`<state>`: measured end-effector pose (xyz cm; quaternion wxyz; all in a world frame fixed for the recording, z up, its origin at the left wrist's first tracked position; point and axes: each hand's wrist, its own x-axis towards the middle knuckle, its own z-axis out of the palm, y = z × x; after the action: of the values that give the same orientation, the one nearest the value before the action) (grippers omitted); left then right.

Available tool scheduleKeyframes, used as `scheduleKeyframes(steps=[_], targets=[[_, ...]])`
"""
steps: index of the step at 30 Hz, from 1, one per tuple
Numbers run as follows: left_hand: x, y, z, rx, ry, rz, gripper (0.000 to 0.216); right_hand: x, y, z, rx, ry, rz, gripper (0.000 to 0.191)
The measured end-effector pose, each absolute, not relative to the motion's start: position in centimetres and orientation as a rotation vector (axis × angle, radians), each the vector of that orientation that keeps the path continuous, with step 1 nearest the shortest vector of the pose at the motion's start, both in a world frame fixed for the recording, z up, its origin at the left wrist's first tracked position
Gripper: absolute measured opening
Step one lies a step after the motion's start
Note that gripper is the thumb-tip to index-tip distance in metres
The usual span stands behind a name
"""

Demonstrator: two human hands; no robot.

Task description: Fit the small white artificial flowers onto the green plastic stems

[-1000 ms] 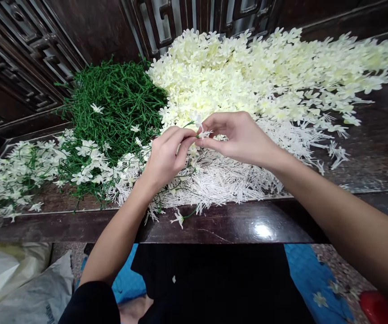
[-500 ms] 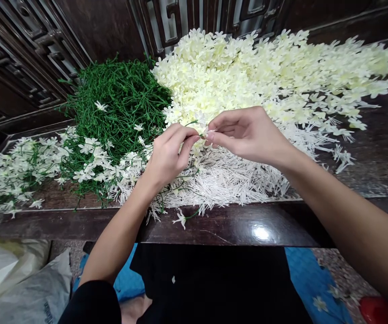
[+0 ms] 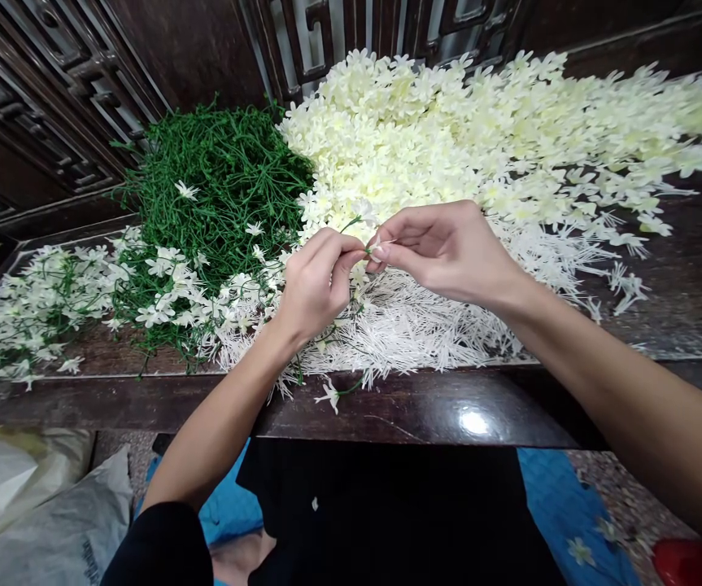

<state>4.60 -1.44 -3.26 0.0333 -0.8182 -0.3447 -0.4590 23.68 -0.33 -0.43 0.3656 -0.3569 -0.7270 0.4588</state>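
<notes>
My left hand [image 3: 320, 281] pinches a thin green plastic stem [image 3: 355, 220] between thumb and forefinger. Right beside it, the thumb and fingertips of my right hand [image 3: 448, 248] are closed on a small white artificial flower [image 3: 377, 249] at the stem's end. Fingertips hide part of the joint between the two. Beneath my hands lies a heap of thin white plastic stalks [image 3: 424, 321]. Behind them spreads a large pile of cream-white flower heads [image 3: 399, 155]. A tangle of green stems [image 3: 222, 179] sits behind and left of my left hand.
Flowers on green stems [image 3: 51, 301] lie along the bench's left part. One stemmed flower [image 3: 329, 395] rests at the dark wooden bench's front edge [image 3: 424, 407]. Carved wooden panels [image 3: 192, 49] stand behind. Below are pale sacks [image 3: 76, 521], a blue mat [image 3: 564, 513] and something red [image 3: 686, 561].
Both hands have shifted very slightly right, with the view moving a little too. The fingertips have come closer together around the flower and stem.
</notes>
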Motion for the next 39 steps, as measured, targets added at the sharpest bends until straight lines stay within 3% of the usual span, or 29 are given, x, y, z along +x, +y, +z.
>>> scheduleKeyframes(steps=[28,37,39], targets=[[4.8,-1.9,-3.4,-2.442,-1.012,-1.324,0.017,23.0,-1.2,-1.4,-0.856,-1.826,0.936,0.016],[4.4,-1.5,-2.4,-2.479,-0.949,-1.287,0.009,24.1,-0.1,-0.8,-0.74,-1.833,1.03,0.007],[4.3,-1.5,-2.2,-2.481,-0.98,-1.273,0.008,24.5,0.5,-0.9,-0.677,-1.833,1.059,0.016]])
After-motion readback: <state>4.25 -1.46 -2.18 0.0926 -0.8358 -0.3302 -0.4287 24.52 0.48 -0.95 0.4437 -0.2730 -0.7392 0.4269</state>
